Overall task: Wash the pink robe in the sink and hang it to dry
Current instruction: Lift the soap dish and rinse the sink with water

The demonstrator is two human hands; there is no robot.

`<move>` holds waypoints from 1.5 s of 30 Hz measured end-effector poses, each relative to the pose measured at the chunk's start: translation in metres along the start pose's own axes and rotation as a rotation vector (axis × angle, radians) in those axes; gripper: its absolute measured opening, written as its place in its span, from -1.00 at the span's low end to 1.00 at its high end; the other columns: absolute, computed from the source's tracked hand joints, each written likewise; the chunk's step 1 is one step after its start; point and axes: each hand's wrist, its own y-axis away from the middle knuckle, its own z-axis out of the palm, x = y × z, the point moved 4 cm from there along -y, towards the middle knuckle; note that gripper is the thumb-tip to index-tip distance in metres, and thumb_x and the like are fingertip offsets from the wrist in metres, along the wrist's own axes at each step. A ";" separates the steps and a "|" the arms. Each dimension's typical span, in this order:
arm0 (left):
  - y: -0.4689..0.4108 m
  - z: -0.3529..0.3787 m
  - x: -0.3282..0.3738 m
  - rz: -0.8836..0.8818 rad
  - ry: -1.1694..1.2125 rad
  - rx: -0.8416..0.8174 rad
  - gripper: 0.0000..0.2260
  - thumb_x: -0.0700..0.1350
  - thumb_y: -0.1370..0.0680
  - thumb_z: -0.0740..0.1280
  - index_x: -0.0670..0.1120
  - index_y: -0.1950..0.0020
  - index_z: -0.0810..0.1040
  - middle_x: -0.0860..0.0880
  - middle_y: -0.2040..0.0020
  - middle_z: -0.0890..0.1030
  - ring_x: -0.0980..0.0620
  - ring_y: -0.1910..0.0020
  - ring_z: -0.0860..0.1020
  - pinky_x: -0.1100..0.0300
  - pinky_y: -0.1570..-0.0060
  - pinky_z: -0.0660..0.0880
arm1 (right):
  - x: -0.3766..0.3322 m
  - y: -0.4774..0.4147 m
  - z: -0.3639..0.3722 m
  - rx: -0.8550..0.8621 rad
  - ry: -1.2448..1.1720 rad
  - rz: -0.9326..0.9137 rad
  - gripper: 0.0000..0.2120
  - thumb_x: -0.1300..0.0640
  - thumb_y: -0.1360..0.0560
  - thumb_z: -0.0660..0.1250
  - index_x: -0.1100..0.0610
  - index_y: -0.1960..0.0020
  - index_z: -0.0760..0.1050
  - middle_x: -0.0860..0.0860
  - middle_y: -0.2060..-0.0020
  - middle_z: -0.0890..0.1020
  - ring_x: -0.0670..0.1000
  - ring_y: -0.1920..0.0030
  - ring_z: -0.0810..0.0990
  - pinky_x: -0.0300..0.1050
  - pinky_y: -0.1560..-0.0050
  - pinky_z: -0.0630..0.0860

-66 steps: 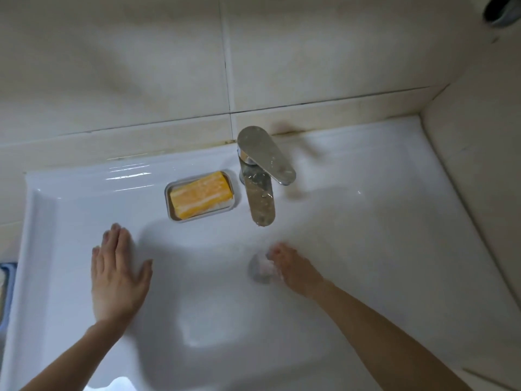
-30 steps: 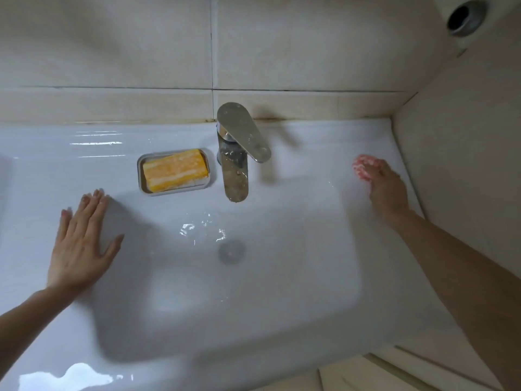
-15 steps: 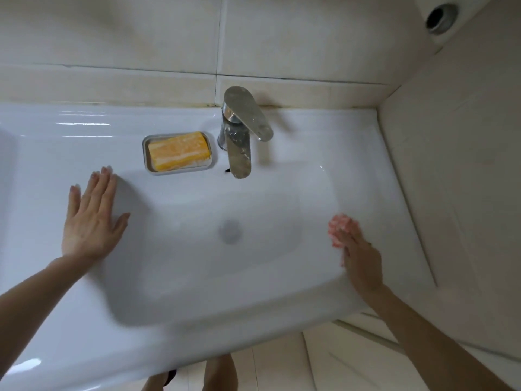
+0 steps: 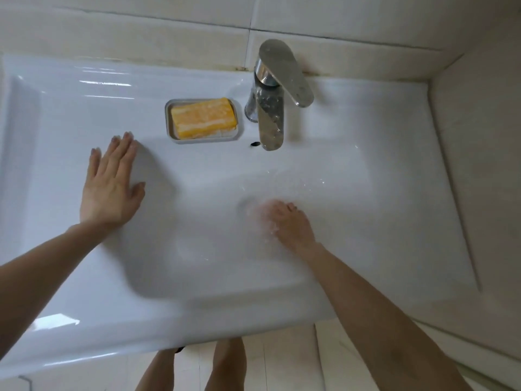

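White sink (image 4: pixel 70 114) ledge; left hand (image 4: pixel 110 190) flat

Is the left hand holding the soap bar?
No, the left hand lies flat and empty on the sink ledge, while the soap bar sits in its dish beside the faucet.

A white sink (image 4: pixel 394 153) sits in a tiled corner, its broad flat rim running around a shallow basin. On the back rim a grey soap dish (image 4: pixel 168 117) holds a yellow soap bar (image 4: pixel 203 117), just beside the chrome faucet (image 4: pixel 269 119). The left hand (image 4: pixel 110 187) rests flat on the rim, left of the basin. In the basin, the right hand (image 4: pixel 290 224) lies by the drain (image 4: pixel 244 205), its fingers curled over a blurred pinkish thing (image 4: pixel 263 218).
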 end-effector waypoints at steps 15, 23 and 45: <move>0.000 0.000 -0.002 -0.014 0.042 0.039 -0.31 -0.04 -0.42 0.16 -0.15 -0.53 0.10 -0.05 -0.55 0.08 0.00 -0.53 0.01 0.06 -0.48 -0.18 | 0.126 0.026 -0.155 0.325 -0.394 0.491 -0.76 0.00 -0.24 0.49 0.16 0.28 0.57 0.18 0.26 0.56 0.15 0.21 0.55 0.02 0.17 0.46; 0.001 -0.001 0.000 -0.018 0.055 0.056 -0.31 -0.05 -0.41 0.18 -0.14 -0.53 0.12 -0.04 -0.55 0.09 0.01 -0.52 0.02 0.02 -0.48 -0.15 | 0.191 0.031 -0.167 0.104 -0.029 0.339 -0.16 -0.04 -0.36 0.50 0.09 -0.51 0.17 0.23 -0.50 0.13 0.32 -0.46 0.16 0.27 -0.39 0.18; 0.000 0.001 -0.002 0.002 0.079 0.054 -0.32 -0.09 -0.43 0.22 -0.14 -0.53 0.10 -0.10 -0.55 0.09 0.02 -0.52 -0.01 0.11 -0.47 -0.24 | 0.165 0.193 -0.096 0.143 -0.318 0.572 -0.52 0.24 -0.51 0.34 0.18 -0.40 0.32 -0.06 -0.42 0.11 -0.09 -0.44 0.06 -0.01 -0.52 -0.05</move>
